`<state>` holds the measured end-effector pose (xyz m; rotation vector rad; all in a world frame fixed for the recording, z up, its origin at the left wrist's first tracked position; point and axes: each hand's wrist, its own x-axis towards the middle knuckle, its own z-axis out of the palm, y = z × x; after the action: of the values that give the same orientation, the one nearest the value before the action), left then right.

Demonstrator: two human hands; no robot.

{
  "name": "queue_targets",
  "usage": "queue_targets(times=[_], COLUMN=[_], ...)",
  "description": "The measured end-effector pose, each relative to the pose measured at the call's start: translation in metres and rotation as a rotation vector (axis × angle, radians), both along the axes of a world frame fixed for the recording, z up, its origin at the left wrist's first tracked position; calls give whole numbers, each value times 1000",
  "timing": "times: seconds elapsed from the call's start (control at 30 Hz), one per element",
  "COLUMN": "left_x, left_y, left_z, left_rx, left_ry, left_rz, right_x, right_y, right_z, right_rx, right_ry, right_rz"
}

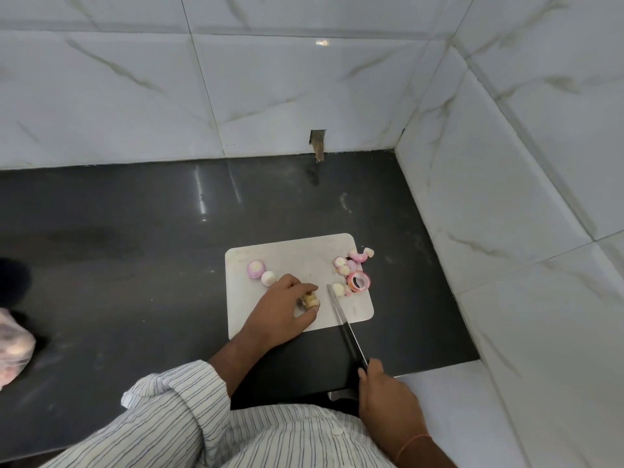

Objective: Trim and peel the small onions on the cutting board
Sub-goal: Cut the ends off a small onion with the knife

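**Onion held down, knife just beside the fingers**

The main risk here is a cut to the holding hand. The left hand (285, 307) pins a small onion (309, 301) on the cutting board (304, 248), and the knife (341, 319) lies with its blade just to the right of that onion, near the left index finger and thumb. If the blade comes down while the fingertips are stretched forward and not tucked back, it can meet skin before onion. A second risk, in my judgement, is rolling: the onion is small and round, and its brownish root end faces the camera, so a pressing blade could push it sideways out of the pinch. The trimmed pieces and peels (354, 270) gathered at the right edge of the board are close to the blade tip and could be swept off onto the dark counter (135, 214).

The left fingers are curled around the onion, the thumb below it and the index finger above it, so the hand pinches it from two sides. The right hand (385, 396) is closed around the knife handle near the counter edge, with the fingers wrapped tightly.

Two peeled onions (261, 272) lie at the left part of the board, just beside the left hand. This onion looks not yet trimmed.
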<state>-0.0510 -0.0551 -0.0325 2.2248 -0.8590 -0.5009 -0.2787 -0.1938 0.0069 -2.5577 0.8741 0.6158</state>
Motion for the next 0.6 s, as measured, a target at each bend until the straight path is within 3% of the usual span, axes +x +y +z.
queue_targets(times=[0.17, 0.4, 0.6], left_x=[7, 0, -1], left_y=[-5, -12, -10], left_z=[7, 9, 10], left_rx=[107, -51, 15], left_ry=[-28, 166, 138], left_rz=[-14, 196, 101], right_x=[-2, 1, 4], right_y=[-2, -3, 1], right_z=[5, 3, 1], right_rx=[-17, -10, 20], right_ry=[-65, -147, -107], right_rz=[-24, -35, 21])
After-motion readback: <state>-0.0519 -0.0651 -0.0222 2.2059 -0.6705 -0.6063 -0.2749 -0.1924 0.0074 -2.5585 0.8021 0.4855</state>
